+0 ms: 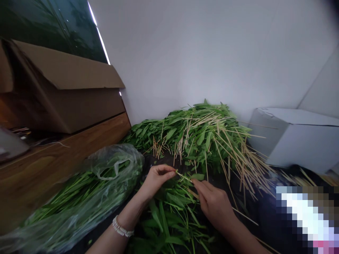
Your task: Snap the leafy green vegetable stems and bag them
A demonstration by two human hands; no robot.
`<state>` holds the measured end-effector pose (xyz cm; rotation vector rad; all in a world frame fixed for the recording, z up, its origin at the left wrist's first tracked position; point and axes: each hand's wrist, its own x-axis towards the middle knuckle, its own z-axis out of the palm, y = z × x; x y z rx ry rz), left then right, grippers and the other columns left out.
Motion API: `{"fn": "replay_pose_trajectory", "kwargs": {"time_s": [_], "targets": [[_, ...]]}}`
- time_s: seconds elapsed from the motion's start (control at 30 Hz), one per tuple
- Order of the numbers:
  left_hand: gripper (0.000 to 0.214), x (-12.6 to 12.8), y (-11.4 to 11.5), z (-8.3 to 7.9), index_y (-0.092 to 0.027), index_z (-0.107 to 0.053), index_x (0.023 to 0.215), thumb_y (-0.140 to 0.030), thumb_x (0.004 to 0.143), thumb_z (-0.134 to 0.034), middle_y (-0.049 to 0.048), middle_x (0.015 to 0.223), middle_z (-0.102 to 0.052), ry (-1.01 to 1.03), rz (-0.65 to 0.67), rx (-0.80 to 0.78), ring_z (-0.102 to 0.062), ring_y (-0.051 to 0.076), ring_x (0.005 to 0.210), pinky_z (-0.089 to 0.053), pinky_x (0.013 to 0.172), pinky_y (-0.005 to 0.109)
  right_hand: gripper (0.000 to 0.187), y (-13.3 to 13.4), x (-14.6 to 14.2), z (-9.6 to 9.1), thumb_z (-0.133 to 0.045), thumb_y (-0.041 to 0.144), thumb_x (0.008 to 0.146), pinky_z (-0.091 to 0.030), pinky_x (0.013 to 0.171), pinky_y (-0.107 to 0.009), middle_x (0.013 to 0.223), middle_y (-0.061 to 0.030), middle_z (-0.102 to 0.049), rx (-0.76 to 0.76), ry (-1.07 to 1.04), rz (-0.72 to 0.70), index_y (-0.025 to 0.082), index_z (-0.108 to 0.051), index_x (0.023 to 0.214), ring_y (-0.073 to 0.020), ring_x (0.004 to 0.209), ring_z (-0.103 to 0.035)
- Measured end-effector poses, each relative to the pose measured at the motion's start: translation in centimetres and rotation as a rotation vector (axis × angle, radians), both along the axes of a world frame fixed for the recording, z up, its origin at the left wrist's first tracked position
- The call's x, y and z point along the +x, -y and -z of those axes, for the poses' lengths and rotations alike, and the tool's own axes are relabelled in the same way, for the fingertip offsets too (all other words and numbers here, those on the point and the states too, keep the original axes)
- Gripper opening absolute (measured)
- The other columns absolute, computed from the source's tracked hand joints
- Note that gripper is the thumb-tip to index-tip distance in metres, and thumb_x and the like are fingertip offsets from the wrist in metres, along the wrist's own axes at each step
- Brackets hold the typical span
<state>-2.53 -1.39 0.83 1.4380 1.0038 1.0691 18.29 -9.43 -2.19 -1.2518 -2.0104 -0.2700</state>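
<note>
In the head view we see the left hand (156, 179) pinching a green stem (182, 175) with closed fingertips. The right hand (215, 204), its fingers closed on a skewer (246, 217), touches the same stem. Both are near us, in front of the far pile (201, 130) of greens. A bag (106, 176) lies at the left.

Pinched between your left hand (156, 180) and right hand (214, 204): leafy stem (182, 176), green; skewer (245, 217), pale tan.
Your left wrist: bracelet (122, 228), white beads.
Beyond your hands: heap (201, 134), deep green, streaked pale tan.
Left of your left hand: bag (106, 169), clear, green inside; cardboard box (79, 102), brown; shelf (53, 158), brown wood grain.
Right of your right hand: carton (296, 141), white.
</note>
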Motion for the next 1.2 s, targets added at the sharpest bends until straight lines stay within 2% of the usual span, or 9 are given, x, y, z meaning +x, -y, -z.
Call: {"fn": "replay_pose_trajectory", "kwargs": {"time_s": [0.17, 0.37, 0.47, 0.57, 0.67, 0.8, 1.0, 1.1, 1.2], "targets": [[0.021, -0.1, 0.1, 0.0, -0.016, -0.074, 0.075, -0.03, 0.061, -0.082, 0.0008, 0.072, -0.072, 0.026, 0.057, -0.034, -0.062, 0.012, 0.065, -0.047, 0.067, 0.022, 0.035, 0.0, 0.0, 0.1, -0.032, 0.013, 0.094, -0.051, 0.062, -0.025, 0.08, -0.0058, -0.068, 0.005, -0.009, -0.033, 0.014, -0.062, 0.11, -0.0167, 0.07, -0.068], [0.018, 0.5, 0.3, 0.9, -0.015, -0.074, 0.074, -0.029, 0.065, -0.081, 0.0014, 0.073, -0.071, 0.015, 0.186, -0.005, -0.061, 0.012, 0.066, -0.047, 0.069, 0.023, 0.036, 0.1, -0.2, 0.4, -0.032, 0.011, 0.092, -0.052, 0.064, -0.024, 0.082, -0.0062, -0.068, -0.044, 0.0, -0.066, 0.015, -0.061, 0.114, -0.0166, 0.074, -0.068], [0.019, 0.8, 0.4, 1.1, -0.015, -0.073, 0.079, -0.03, 0.068, -0.078, 0.0027, 0.076, -0.071, -0.002, 0.174, 0.034, -0.063, 0.014, 0.07, -0.048, 0.072, 0.026, 0.035, 0.1, -0.2, 0.4, -0.033, 0.011, 0.093, -0.052, 0.066, -0.024, 0.082, -0.0064, -0.069, -0.017, -0.003, -0.042, 0.015, -0.061, 0.112, -0.016, 0.075, -0.068], [0.026, 1.0, 0.6, 0.9, -0.018, -0.071, 0.094, -0.029, 0.071, -0.076, 0.0055, 0.092, -0.07, -0.085, 0.005, 0.219, -0.063, 0.019, 0.087, -0.047, 0.082, 0.031, 0.033, -0.2, 0.4, -0.1, -0.034, 0.011, 0.094, -0.052, 0.07, -0.024, 0.088, -0.0076, -0.07, 0.076, -0.05, 0.021, 0.014, -0.061, 0.114, -0.0156, 0.078, -0.069], [0.021, 1.2, 1.1, 0.7, -0.019, -0.07, 0.093, -0.025, 0.074, -0.075, 0.006, 0.096, -0.067, -0.257, -0.103, 0.493, -0.06, 0.021, 0.095, -0.043, 0.088, 0.034, 0.028, -0.5, 1.4, -0.8, -0.041, 0.013, 0.094, -0.051, 0.073, -0.024, 0.09, -0.0071, -0.07, 0.208, -0.171, 0.118, 0.014, -0.06, 0.115, -0.0147, 0.079, -0.068], [0.017, 1.7, 2.1, 0.6, -0.022, -0.071, 0.095, -0.023, 0.079, -0.071, 0.0062, 0.1, -0.064, -0.489, 0.015, 0.696, -0.055, 0.021, 0.098, -0.04, 0.089, 0.036, 0.022, -0.8, 2.1, -1.3, -0.048, 0.016, 0.093, -0.051, 0.071, -0.023, 0.089, -0.0058, -0.071, 0.335, -0.244, 0.216, 0.014, -0.061, 0.111, -0.014, 0.076, -0.068], [0.018, 2.2, 3.2, 0.8, -0.028, -0.071, 0.097, -0.026, 0.091, -0.055, 0.004, 0.094, -0.063, -0.786, 0.347, 0.784, -0.05, 0.02, 0.094, -0.037, 0.085, 0.035, 0.023, -1.0, 1.8, -0.6, -0.047, 0.016, 0.094, -0.051, 0.077, -0.025, 0.096, -0.0068, -0.071, 0.255, -0.224, 0.15, 0.014, -0.06, 0.112, -0.0153, 0.084, -0.068], [0.022, 2.5, 3.4, 1.1, -0.034, -0.069, 0.107, -0.029, 0.091, -0.054, 0.0043, 0.099, -0.061, -0.901, 0.389, 0.779, -0.048, 0.022, 0.097, -0.037, 0.083, 0.036, 0.024, -0.9, 1.7, -0.4, -0.045, 0.016, 0.094, -0.051, 0.079, -0.027, 0.095, -0.0066, -0.071, 0.221, -0.208, 0.137, 0.014, -0.059, 0.113, -0.016, 0.083, -0.069], [0.019, 2.7, 3.5, 1.5, -0.032, -0.07, 0.101, -0.028, 0.089, -0.057, 0.0051, 0.099, -0.058, -0.957, 0.388, 0.75, -0.047, 0.023, 0.098, -0.038, 0.083, 0.037, 0.023, -0.9, 1.6, -0.3, -0.044, 0.017, 0.095, -0.052, 0.079, -0.028, 0.094, -0.0066, -0.071, 0.192, -0.203, 0.149, 0.015, -0.06, 0.111, -0.0164, 0.082, -0.069]]}}
